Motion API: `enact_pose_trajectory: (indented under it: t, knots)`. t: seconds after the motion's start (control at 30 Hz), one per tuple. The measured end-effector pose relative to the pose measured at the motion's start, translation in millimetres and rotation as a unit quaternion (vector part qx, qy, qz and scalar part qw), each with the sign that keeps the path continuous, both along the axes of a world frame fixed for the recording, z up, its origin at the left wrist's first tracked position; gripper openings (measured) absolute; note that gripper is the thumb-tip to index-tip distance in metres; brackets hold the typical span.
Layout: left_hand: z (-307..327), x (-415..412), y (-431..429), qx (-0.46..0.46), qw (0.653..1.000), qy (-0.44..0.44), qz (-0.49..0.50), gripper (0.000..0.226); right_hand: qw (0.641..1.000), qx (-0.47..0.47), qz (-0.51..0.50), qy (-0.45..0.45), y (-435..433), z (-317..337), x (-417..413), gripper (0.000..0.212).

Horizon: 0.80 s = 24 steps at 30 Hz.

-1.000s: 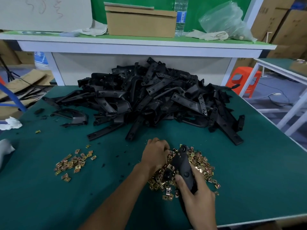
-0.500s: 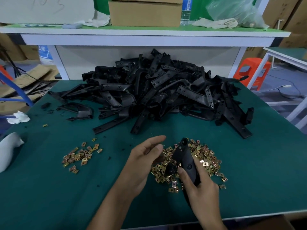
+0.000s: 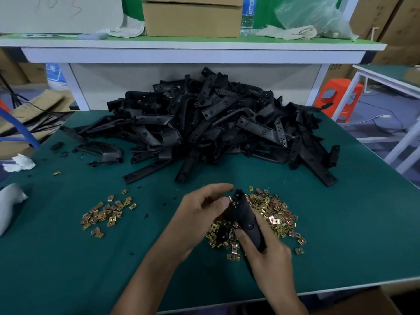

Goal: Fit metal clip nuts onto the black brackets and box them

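My right hand [image 3: 266,253] grips the lower end of a black bracket [image 3: 244,214], which points up and away over a pile of brass-coloured clip nuts [image 3: 272,214]. My left hand [image 3: 200,212] pinches a single clip nut [image 3: 229,199] between thumb and fingers, right at the bracket's upper left edge. A large heap of black brackets [image 3: 216,128] fills the far middle of the green table [image 3: 341,235]. A second, smaller scatter of clip nuts [image 3: 106,212] lies to the left.
A cardboard box [image 3: 193,17], a water bottle [image 3: 248,17], rags and a plastic bag [image 3: 311,17] sit on the raised shelf behind. Loose brackets [image 3: 102,153] lie at the heap's left. An orange stool [image 3: 338,96] stands at the right; a brown carton corner [image 3: 363,301] shows below the table's front edge.
My left hand has lifted out of the clip nut pile and come up to the bracket's top end with a nut pinched. The view has tilted down slightly.
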<state>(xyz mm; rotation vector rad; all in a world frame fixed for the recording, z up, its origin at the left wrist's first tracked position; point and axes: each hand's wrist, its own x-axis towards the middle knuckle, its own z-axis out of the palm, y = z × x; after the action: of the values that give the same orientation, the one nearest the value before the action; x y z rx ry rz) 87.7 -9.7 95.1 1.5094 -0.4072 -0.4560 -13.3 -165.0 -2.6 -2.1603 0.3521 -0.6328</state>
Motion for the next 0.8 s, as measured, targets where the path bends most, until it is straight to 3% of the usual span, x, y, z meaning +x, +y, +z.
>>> enact_pose_trajectory:
  t: [0.3,0.8]
  knots:
    - [10,12,8,0.019,0.998,0.002,-0.052,0.02,1.0,0.006,0.013,-0.004,1,1,0,0.052]
    - [50,35,21,0.24,0.939,-0.133,-0.207,0.038,0.999,-0.009,0.039,0.035,4,15,-1,0.059]
